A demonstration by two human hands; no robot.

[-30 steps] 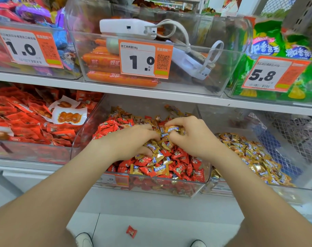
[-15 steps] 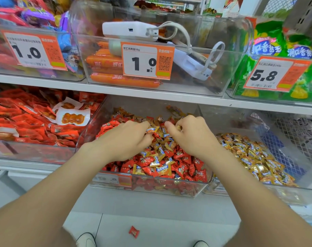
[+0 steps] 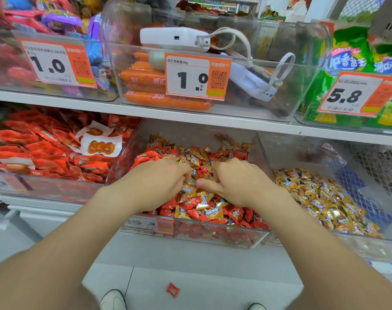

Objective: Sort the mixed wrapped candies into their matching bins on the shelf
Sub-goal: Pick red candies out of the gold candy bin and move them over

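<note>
A clear middle bin [image 3: 213,237] on the lower shelf holds a mix of red candies [image 3: 191,203] and gold candies [image 3: 213,213]. Both my hands are inside it, close together on top of the pile. My left hand [image 3: 159,184] has its fingers curled and pinches a gold candy at its fingertips. My right hand [image 3: 237,182] has its fingers curled down into the candies, thumb pointing left; what its palm holds is hidden. The clear bin to the right [image 3: 369,247] holds only gold candies [image 3: 320,198].
The left bin is full of red snack packets [image 3: 45,151]. On the upper shelf stand bins with orange sausages [image 3: 145,81], a white power bank [image 3: 175,39] and green bags [image 3: 356,61]. A red candy [image 3: 172,290] lies on the floor between my shoes [image 3: 113,300].
Both hands have shifted slightly within the middle bin and dug lower into the pile. The gold candy raised at my right fingertips a second ago no longer shows.
</note>
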